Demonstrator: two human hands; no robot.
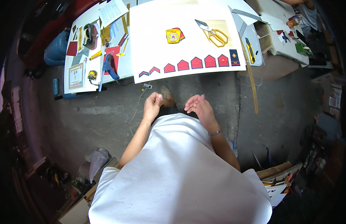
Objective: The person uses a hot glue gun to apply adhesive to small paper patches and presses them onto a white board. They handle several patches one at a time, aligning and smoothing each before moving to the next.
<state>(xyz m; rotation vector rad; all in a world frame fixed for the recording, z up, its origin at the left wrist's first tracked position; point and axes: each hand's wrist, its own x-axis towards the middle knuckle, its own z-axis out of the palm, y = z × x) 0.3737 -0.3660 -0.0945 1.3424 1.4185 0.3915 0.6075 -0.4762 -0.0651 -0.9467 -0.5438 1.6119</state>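
My left hand (153,107) hovers in front of my body with its fingers curled in, and nothing shows in it. Beside it, my right hand (200,107) is open and holds nothing, its fingers loosely bent and apart. Both hands are clear of the table. Beyond them lies a large white board (154,44) with a row of red chevron patches (195,64) along its near edge. A yellow badge patch (173,36) overlaps a red one near the board's middle. Gold-handled scissors (216,37) rest at its right, near a dark blue patch (235,58).
Left of the board are a blue glue gun (109,67), a tape measure (92,75), a tape dispenser (91,36) and a framed picture (76,76). At right, a yellow cutter (249,49) and a long ruler (252,82) overhang the table edge. Another person's arm (294,2) shows at far right.
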